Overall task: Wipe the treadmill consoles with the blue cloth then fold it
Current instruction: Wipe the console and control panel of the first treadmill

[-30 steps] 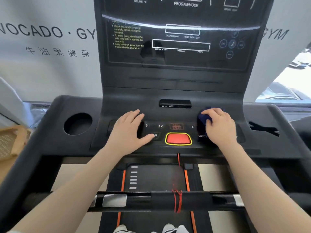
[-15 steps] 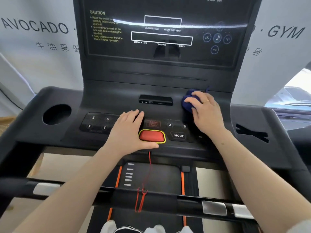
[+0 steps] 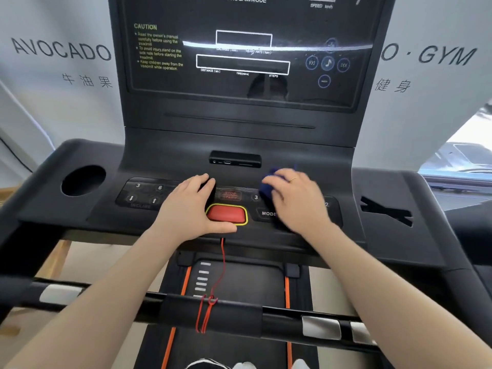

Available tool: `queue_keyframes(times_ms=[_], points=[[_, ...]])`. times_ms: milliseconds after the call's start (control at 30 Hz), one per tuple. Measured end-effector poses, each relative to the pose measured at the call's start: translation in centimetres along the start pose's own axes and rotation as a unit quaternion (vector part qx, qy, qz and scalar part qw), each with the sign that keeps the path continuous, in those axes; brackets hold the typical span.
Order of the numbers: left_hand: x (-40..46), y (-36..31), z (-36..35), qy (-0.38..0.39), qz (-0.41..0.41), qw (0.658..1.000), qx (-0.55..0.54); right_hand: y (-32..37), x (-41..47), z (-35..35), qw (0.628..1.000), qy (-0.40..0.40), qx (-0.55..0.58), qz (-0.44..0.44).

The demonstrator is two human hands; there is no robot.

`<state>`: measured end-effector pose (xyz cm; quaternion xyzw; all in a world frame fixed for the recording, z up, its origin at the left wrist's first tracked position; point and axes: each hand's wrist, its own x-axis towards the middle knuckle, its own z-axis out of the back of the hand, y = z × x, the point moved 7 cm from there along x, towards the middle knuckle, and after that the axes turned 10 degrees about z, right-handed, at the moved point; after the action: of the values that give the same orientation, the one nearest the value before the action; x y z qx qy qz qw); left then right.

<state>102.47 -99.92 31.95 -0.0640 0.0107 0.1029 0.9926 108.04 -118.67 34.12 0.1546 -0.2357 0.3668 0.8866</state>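
Setting: a person stands at a treadmill console (image 3: 239, 155), both bare forearms reaching forward over a black handlebar (image 3: 213, 312).
Left hand (image 3: 190, 206): lies flat on the button panel, fingers straight and close together, thumb touching the front edge of the red stop button (image 3: 226, 214).
Right hand (image 3: 295, 201): fingers curled over a bunched blue cloth (image 3: 267, 189), pressing it onto the right side of the panel (a thin ring shows on one finger).
Cloth: mostly hidden under that hand, just right of the number 3 and above the MODE label.
Cord: a red safety cord (image 3: 221, 267) hangs from below the stop button and is looped around the handlebar.
Cup holder (image 3: 83, 180): a round hole, well left of the hands.
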Motion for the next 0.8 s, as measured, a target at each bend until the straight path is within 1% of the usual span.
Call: queue_keyframes(times_ms=[33,100,167,200,233,300,367,433,467,500,533,600,667,700,733,767,800], points=[[0.0,0.0,0.0,0.002,0.000,1.000,0.000,-1.6,0.0,0.3,0.999,-0.014,-0.017,-0.039],[-0.1,0.0,-0.1,0.002,-0.001,1.000,-0.003,-3.3,-0.2,0.5,0.993,-0.017,-0.042,-0.107],[-0.1,-0.1,-0.1,0.006,-0.002,1.000,-0.006,-2.5,-0.4,0.5,0.989,-0.018,-0.046,-0.140],[-0.1,-0.1,-0.1,0.009,-0.002,1.000,-0.007,-1.2,-0.6,0.6,0.989,-0.018,-0.051,-0.141],[-0.1,-0.2,0.0,0.010,-0.002,1.000,-0.006,0.4,-0.9,0.6,0.990,-0.015,-0.062,-0.126],[-0.1,-0.3,0.1,0.008,-0.006,1.000,0.003,4.3,-1.9,0.0,0.996,0.012,-0.070,-0.060],[-0.1,-0.3,0.2,0.002,-0.013,1.000,0.019,7.3,-3.0,-0.2,0.998,0.031,-0.045,0.014],[-0.1,-0.5,0.4,-0.003,-0.023,0.999,0.042,7.6,-3.3,0.3,0.997,0.038,-0.020,0.071],[0.0,-0.7,0.5,-0.004,-0.029,0.998,0.047,6.8,-3.1,0.5,0.995,0.045,-0.016,0.086],[0.0,-0.7,0.7,-0.003,-0.033,0.999,0.041,5.3,-2.9,0.7,0.996,0.047,-0.018,0.077],[0.1,-0.8,0.8,-0.002,-0.037,0.999,0.025,3.1,-2.9,1.2,0.998,0.037,-0.028,0.041],[0.0,-1.2,1.0,-0.004,-0.051,0.999,-0.002,-2.1,-3.8,2.5,0.995,0.001,-0.056,-0.081],[-0.3,-1.8,0.9,-0.007,-0.069,0.997,-0.023,-6.7,-6.0,4.2,0.976,-0.025,-0.068,-0.207],[-0.5,-2.3,0.8,-0.007,-0.079,0.996,-0.034,-8.2,-7.0,4.8,0.966,-0.028,-0.064,-0.247],[-0.7,-2.8,0.7,-0.005,-0.091,0.995,-0.040,-9.0,-7.7,5.2,0.963,-0.029,-0.059,-0.261],[-0.9,-3.4,0.6,-0.002,-0.104,0.994,-0.042,-8.9,-7.8,5.6,0.967,-0.032,-0.064,-0.244],[-1.0,-4.0,0.5,0.001,-0.115,0.993,-0.042,-8.0,-7.7,5.5,0.976,-0.034,-0.066,-0.207]])
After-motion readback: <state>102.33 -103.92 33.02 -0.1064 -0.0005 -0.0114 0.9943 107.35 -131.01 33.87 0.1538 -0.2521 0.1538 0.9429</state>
